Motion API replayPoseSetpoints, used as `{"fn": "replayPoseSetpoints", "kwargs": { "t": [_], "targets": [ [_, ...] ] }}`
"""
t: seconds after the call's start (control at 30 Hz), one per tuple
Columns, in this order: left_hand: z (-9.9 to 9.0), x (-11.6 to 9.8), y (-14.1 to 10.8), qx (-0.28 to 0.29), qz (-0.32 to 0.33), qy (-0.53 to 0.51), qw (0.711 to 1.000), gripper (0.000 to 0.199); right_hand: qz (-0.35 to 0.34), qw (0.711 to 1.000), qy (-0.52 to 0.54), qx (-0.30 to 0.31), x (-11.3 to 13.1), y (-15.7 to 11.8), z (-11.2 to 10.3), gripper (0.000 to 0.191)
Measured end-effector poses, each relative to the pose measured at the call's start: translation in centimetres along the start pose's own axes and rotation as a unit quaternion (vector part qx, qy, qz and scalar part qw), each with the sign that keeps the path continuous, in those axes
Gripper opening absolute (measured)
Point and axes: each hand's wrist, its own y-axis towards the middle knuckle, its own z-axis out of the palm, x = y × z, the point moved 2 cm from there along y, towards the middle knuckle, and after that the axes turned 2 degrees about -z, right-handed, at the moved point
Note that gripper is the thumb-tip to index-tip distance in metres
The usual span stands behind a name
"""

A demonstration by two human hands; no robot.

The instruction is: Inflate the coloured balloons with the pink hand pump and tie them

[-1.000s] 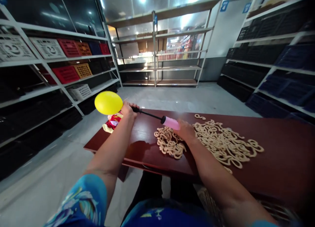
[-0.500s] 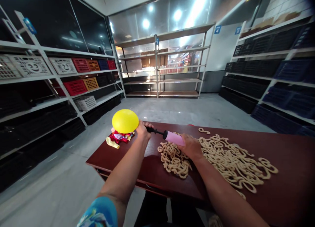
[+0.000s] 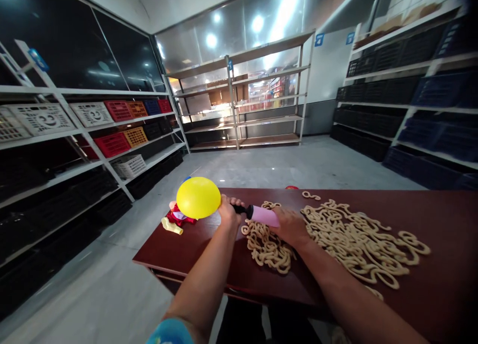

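A yellow balloon [image 3: 198, 197], rounded with air, sits at the left side of my left hand [image 3: 228, 212]. That hand is closed around the black end of a balloon pump, and its fingers hide the balloon's neck. My right hand [image 3: 290, 226] wraps around the pump's pink barrel [image 3: 263, 215]. The pump lies nearly level between both hands, above the table. Below and left of the balloon lie limp red and other coloured balloons [image 3: 180, 216], with a pale yellow one [image 3: 172, 226] in front.
On the dark red table [image 3: 209, 254], a small heap of beige, curled rope-like pieces [image 3: 269, 249] lies under the pump, and a larger pile [image 3: 354, 237] spreads to the right. Shelves with crates [image 3: 112, 144] stand left and right; a metal rack [image 3: 269, 122] stands behind.
My left hand and the yellow balloon have moved right, towards my right hand. The pump's black rod, exposed before, is now pushed into the pink barrel. The view has shifted slightly.
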Motion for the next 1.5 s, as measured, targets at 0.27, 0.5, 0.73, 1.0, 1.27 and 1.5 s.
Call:
{"fn": "replayPoseSetpoints", "kwargs": {
  "t": [0.27,0.5,0.73,1.0,1.27,1.5],
  "targets": [
    [0.7,-8.6,3.2,-0.003,0.054,0.029,0.998,0.027,0.044,0.999,0.008,-0.013,-1.7,0.6,-0.4,0.027],
    [-0.1,-6.2,2.9,-0.006,0.039,0.014,0.999,0.025,0.024,1.000,0.005,-0.010,-1.0,0.1,0.1,0.028],
    [0.2,0.2,0.1,0.012,0.000,0.009,1.000,0.028,0.004,1.000,0.018,-0.009,-0.9,0.0,-0.1,0.028],
    [1.4,-9.1,4.8,-0.009,0.056,0.051,0.997,0.023,0.078,0.996,-0.006,-0.039,-3.1,0.8,-0.1,0.028],
    [0.7,-2.1,2.9,0.007,0.025,0.022,0.999,0.027,0.056,0.998,0.027,0.013,-2.3,0.6,0.9,0.033],
    [1.0,1.7,1.5,0.038,-0.009,0.025,0.999,0.030,0.041,0.998,0.042,0.013,-2.2,0.6,0.3,0.030]
  ]
}}
